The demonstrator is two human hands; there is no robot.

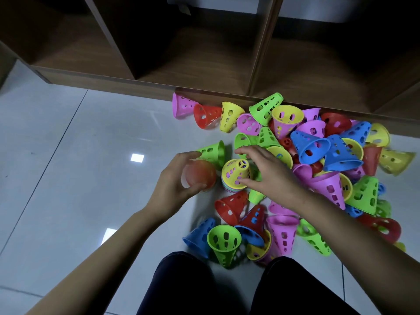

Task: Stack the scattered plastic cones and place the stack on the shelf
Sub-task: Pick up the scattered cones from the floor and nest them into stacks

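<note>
The person kneels on the pale tiled floor (79, 144), facing a low wooden shelf (159, 85) whose open compartments run along the far side. The left hand (175, 178) holds a red cone (200, 176), blurred in the picture. Its fingers (191, 154) curl over the far side of the cone and the thumb clamps the near side, with the cone's wide end turned toward the palm.

Just to the right of that cone stands a short stack (236, 176) of nested cones on the floor, upright with a yellow one on top. The right hand (268, 173) reaches in from the right over this stack, its fingers (245, 151) spread apart and nearly straight, clamped on nothing. Its thumb lies at the stack's lower near side; whether it touches cannot be told.

A loose heap of cones (329, 151) in pink, red, yellow, green and blue lies to the right and on the near side, reaching the shelf's foot. Dark trousers (188, 287) show at the near edge.
</note>
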